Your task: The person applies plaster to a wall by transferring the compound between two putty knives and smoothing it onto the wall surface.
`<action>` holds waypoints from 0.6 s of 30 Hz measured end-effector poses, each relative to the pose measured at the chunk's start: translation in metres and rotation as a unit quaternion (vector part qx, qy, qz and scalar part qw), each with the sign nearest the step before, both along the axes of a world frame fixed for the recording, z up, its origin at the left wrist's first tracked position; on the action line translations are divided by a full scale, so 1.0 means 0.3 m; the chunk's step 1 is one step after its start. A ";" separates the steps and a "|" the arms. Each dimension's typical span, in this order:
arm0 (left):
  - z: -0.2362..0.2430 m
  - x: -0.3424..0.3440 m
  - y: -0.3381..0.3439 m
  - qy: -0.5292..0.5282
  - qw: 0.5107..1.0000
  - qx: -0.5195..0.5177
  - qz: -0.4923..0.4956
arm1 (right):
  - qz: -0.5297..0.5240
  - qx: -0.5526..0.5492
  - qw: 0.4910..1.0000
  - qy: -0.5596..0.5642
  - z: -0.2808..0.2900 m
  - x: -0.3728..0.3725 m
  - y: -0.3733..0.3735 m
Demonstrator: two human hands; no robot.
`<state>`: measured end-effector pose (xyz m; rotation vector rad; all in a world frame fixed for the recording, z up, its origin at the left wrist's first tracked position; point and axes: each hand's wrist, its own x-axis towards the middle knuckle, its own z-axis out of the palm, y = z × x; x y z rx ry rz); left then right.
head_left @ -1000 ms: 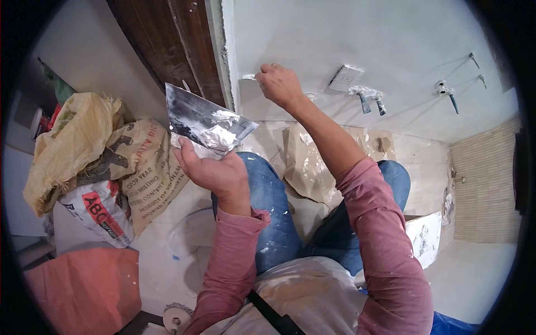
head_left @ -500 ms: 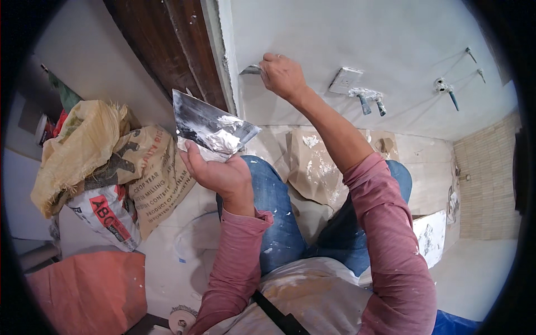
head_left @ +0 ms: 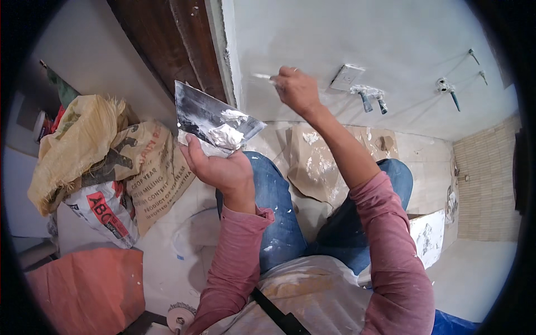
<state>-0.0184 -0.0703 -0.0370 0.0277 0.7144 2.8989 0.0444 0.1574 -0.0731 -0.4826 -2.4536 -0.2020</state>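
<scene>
My left hand is closed on the lower edge of a flat metal plate, which is tilted over my left knee. A mound of white putty sits on the plate, with a smaller dab above it. Up at the pale wall, my right hand grips a putty knife. Its blade is smeared by motion and points left toward the dark wooden door frame; its handle is hidden in my fingers. Whether the blade touches the wall, I cannot tell.
A wall outlet and pipe stubs stick out right of my right hand. Putty-spattered brown paper lies on the floor. Several sacks and an orange sheet are at left. A white box stands at right.
My right hand has moved right and slightly down with the putty knife, away from the door frame. The left hand and the plate have barely shifted.
</scene>
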 end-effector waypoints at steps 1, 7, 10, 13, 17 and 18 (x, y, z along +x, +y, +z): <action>0.001 0.003 0.006 -0.006 1.000 0.001 0.000 | -0.002 0.001 1.000 0.001 -0.034 -0.001 0.016; -0.006 0.005 0.011 -0.020 1.000 -0.012 0.010 | 0.002 -0.002 0.999 -0.050 -0.100 -0.072 0.037; -0.007 -0.003 -0.002 -0.031 0.999 0.016 0.002 | 0.012 -0.013 0.999 -0.032 -0.085 -0.092 0.026; -0.008 -0.005 -0.002 -0.023 1.000 0.020 0.003 | 0.019 -0.020 1.000 -0.007 -0.068 -0.101 0.033; -0.002 -0.003 -0.001 -0.024 1.000 0.012 0.003 | 0.007 -0.012 1.000 0.011 -0.020 -0.117 0.036; -0.001 -0.003 -0.001 -0.016 1.000 0.014 0.004 | 0.009 -0.011 1.000 0.010 -0.008 -0.120 0.035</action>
